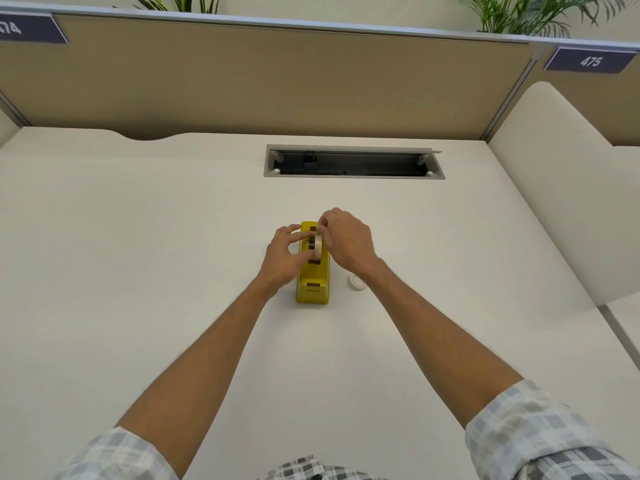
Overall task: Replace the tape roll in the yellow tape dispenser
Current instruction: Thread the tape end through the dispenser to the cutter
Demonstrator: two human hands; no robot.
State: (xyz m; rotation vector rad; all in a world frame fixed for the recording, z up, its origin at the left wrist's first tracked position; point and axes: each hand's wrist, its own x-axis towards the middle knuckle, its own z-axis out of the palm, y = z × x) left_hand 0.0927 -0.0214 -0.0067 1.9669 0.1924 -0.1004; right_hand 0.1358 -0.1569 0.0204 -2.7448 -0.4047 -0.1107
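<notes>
The yellow tape dispenser [312, 284] stands on the white desk [138, 237], its cutter end toward me. A white tape roll [317, 247] sits upright in its cradle, with a dark core showing on its left side. My right hand [348, 242] pinches the top of the roll with thumb and forefinger. My left hand [283, 259] touches the roll and the dispenser's left side with its fingertips, fingers spread. A second white tape roll [356, 282] lies flat on the desk just right of the dispenser, partly hidden by my right wrist.
An open cable slot [353, 161] with a grey frame is cut into the desk behind the dispenser. A tan partition [259, 74] closes the back, and a cream side panel [568, 188] rises on the right.
</notes>
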